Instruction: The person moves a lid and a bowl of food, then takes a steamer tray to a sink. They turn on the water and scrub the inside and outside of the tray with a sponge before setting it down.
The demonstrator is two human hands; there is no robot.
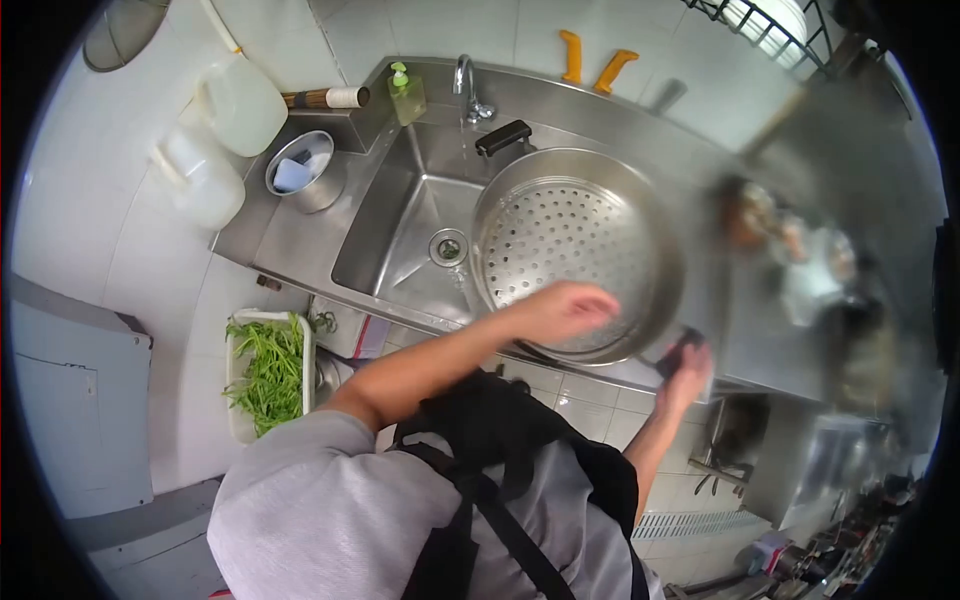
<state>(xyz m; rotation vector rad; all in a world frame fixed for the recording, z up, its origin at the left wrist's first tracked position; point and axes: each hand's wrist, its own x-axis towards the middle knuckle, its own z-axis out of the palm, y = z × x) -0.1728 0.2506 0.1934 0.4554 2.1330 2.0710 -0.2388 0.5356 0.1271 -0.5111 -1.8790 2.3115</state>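
Note:
A wide steel steamer pan [660, 230] with a perforated base rests over the right side of the sink, tilted in this view. One of its black handles [503, 138] points to the back left. At the front right, my right hand [688, 372] is closed round the other dark handle, partly blurred. My left hand [565, 308] reaches across the near part of the pan, its fingers stretched out and slightly smeared, with nothing visible in them. Wet shine and drops show on the pan's base.
The steel sink [400, 230] has a running-water tap [466, 85] and a soap bottle [407, 95] behind it. A metal pot [318, 185] with a sponge stands left. Below it is a white basket [240, 400] of greens [268, 370]. Two yellow-handled tools [571, 58] hang at the back.

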